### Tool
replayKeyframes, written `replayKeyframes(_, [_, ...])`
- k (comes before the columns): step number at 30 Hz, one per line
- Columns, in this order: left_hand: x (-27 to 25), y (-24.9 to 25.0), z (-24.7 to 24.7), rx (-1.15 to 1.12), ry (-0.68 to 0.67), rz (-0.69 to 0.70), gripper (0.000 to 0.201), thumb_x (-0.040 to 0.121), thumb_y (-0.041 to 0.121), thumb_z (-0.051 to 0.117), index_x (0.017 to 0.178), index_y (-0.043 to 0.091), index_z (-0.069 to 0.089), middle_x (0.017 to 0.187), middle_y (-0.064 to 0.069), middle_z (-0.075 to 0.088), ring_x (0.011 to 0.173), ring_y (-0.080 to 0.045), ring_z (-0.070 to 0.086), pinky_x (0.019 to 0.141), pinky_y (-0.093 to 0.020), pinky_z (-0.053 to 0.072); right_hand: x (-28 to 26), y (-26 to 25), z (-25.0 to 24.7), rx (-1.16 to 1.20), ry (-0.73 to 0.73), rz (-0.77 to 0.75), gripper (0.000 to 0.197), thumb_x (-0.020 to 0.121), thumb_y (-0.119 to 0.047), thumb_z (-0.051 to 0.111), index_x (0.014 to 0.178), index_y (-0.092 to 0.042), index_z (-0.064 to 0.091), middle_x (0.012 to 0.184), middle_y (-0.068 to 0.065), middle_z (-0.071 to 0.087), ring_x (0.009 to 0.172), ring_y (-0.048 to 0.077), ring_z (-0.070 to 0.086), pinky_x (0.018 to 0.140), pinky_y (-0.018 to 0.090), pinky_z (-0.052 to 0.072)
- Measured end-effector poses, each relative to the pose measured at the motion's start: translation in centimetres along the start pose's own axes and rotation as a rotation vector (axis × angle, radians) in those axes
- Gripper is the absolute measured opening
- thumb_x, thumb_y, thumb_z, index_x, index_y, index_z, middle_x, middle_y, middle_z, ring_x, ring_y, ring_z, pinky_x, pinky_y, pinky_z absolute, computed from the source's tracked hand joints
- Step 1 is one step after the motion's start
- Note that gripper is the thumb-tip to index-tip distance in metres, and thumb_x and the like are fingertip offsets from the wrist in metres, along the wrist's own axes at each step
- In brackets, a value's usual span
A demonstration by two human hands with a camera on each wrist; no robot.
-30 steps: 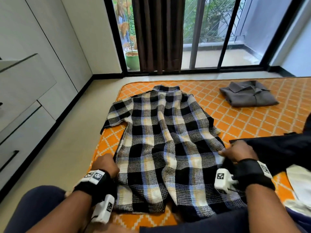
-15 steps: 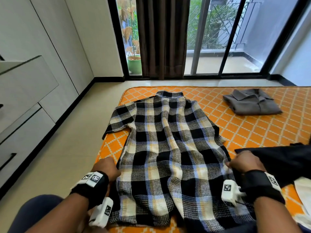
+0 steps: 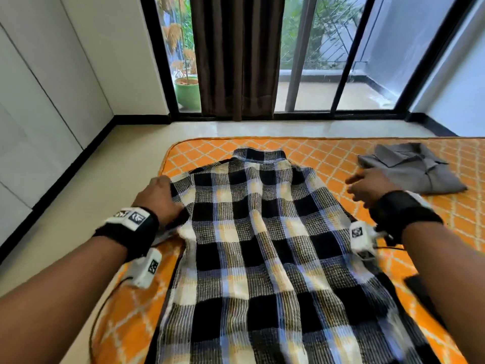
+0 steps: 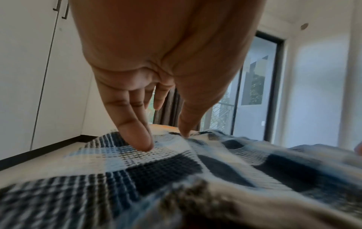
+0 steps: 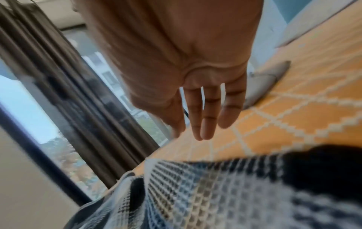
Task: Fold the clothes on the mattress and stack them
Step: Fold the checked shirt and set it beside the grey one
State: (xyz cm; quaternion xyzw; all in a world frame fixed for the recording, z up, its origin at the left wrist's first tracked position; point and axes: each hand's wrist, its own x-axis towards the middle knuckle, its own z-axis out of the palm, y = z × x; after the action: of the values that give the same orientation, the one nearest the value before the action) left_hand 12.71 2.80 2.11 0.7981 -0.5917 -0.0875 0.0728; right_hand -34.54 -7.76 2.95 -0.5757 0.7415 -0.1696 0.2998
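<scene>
Left hand [image 3: 157, 199] flat, straight fingers [image 4: 137, 136] pressing the checked shirt's [image 3: 262, 245] sleeve. Right hand [image 3: 372, 187] hovering released, fingers spread, above the shirt's other shoulder. Shirt back-up beneath both, collar beyond the fingertips

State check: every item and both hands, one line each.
Plaid shirt: spread flat, back up, collar away from the person, unfolded.
Grey shirt: folded, lying on the mattress at far right.
Left hand: fingers straight, tips pressing the shirt's left sleeve.
Right hand: fingers straight, holding nothing, above the mattress.
Dark garment: mostly hidden behind the right forearm, state unclear.
</scene>
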Motion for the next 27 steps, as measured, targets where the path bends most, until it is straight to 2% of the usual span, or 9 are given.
replayKeyframes(3, [6.3, -0.1, 1.8, 0.026, -0.076, -0.008, 0.085, 0.090, 0.039, 0.074, 0.155, 0.010, 0.027, 0.150, -0.022, 0.046, 0.128, -0.042, 0.054, 0.103, -0.048, 0.048, 3.3, -0.7, 3.1, 0.048, -0.196, 0.049, 0.056, 0.073, -0.048, 0.091, 0.106, -0.014, 0.062, 0.086, 0.015, 0.056, 0.068, 0.025, 0.053, 0.057, 0.029, 0.038])
replayKeyframes(5, [9.2, -0.3, 2.6, 0.050, -0.133, -0.023, 0.087, 0.090, 0.040, 0.075, 0.156, 0.010, 0.027, 0.146, -0.023, 0.052, 0.126, -0.041, 0.058, 0.100, -0.046, 0.050, 5.0, -0.6, 4.9, 0.012, -0.256, -0.002, 0.080, 0.060, -0.064, 0.090, 0.111, -0.007, 0.068, 0.097, 0.015, 0.061, 0.079, 0.023, 0.060, 0.066, 0.029, 0.043])
replayKeyframes(8, [11.4, -0.5, 2.5, -0.021, -0.109, -0.048, 0.034, 0.087, 0.018, 0.078, 0.116, 0.007, 0.064, 0.094, -0.018, 0.077, 0.079, -0.031, 0.076, 0.078, -0.043, 0.062, 5.6, -0.4, 5.2, 0.070, -0.358, -0.006, 0.035, 0.075, -0.036, 0.087, 0.079, -0.005, 0.071, 0.071, 0.005, 0.068, 0.053, 0.009, 0.060, 0.050, 0.018, 0.043])
replayKeyframes(10, [12.6, -1.1, 1.9, 0.002, -0.037, -0.046, 0.009, 0.082, 0.008, 0.076, 0.090, 0.006, 0.073, 0.067, -0.012, 0.074, 0.059, -0.027, 0.073, 0.069, -0.040, 0.063, 6.9, 0.7, 3.1, 0.049, -0.391, 0.019, 0.041, 0.077, -0.032, 0.090, 0.071, -0.001, 0.064, 0.063, 0.006, 0.066, 0.054, 0.016, 0.059, 0.056, 0.022, 0.043])
replayKeyframes(13, [14.3, -3.0, 1.0, -0.012, 0.040, -0.085, 0.001, 0.077, 0.006, 0.074, 0.079, 0.006, 0.074, 0.060, -0.012, 0.072, 0.060, -0.029, 0.073, 0.071, -0.045, 0.064, 10.5, 3.0, -1.0, 0.045, -0.362, 0.044, 0.081, 0.058, -0.061, 0.096, 0.096, 0.004, 0.066, 0.094, 0.025, 0.061, 0.084, 0.035, 0.052, 0.071, 0.043, 0.033])
replayKeyframes(17, [15.7, -2.5, 1.6, 0.031, 0.123, -0.069, 0.011, 0.076, 0.007, 0.077, 0.086, 0.005, 0.071, 0.082, -0.022, 0.072, 0.079, -0.041, 0.070, 0.075, -0.044, 0.060, 11.4, 3.0, -2.8, 0.253, -0.265, 0.074, 0.074, 0.050, -0.057, 0.100, 0.095, -0.019, 0.055, 0.083, 0.013, 0.052, 0.071, 0.025, 0.051, 0.065, 0.033, 0.046])
replayKeyframes(22, [15.6, -0.9, 2.9, 0.232, 0.022, -0.027, 0.027, 0.084, 0.018, 0.074, 0.107, 0.005, 0.069, 0.107, -0.025, 0.069, 0.098, -0.041, 0.066, 0.081, -0.041, 0.054, 11.0, 3.3, -0.8, 0.442, -0.152, 0.234, 0.024, 0.103, -0.044, 0.056, 0.099, -0.021, 0.054, 0.089, 0.006, 0.061, 0.062, 0.019, 0.059, 0.042, 0.021, 0.047])
replayKeyframes(24, [15.9, -0.9, 2.4, 0.206, 0.014, -0.028, 0.033, 0.085, 0.021, 0.074, 0.114, 0.007, 0.069, 0.113, -0.023, 0.069, 0.101, -0.039, 0.065, 0.084, -0.040, 0.055, 11.6, 4.0, 0.0, 0.373, -0.234, 0.266, 0.029, 0.090, -0.039, 0.075, 0.107, -0.023, 0.057, 0.082, 0.006, 0.059, 0.060, 0.020, 0.054, 0.048, 0.026, 0.044])
replayKeyframes(27, [16.4, -0.5, 2.4, -0.036, -0.040, -0.031, 0.040, 0.088, 0.011, 0.073, 0.126, 0.009, 0.061, 0.099, -0.019, 0.076, 0.081, -0.033, 0.072, 0.077, -0.042, 0.061, 12.8, 3.7, 0.7, 0.109, -0.422, 0.295, 0.056, 0.067, -0.059, 0.090, 0.078, -0.016, 0.056, 0.058, 0.005, 0.040, 0.041, 0.018, 0.031, 0.046, 0.023, 0.024])
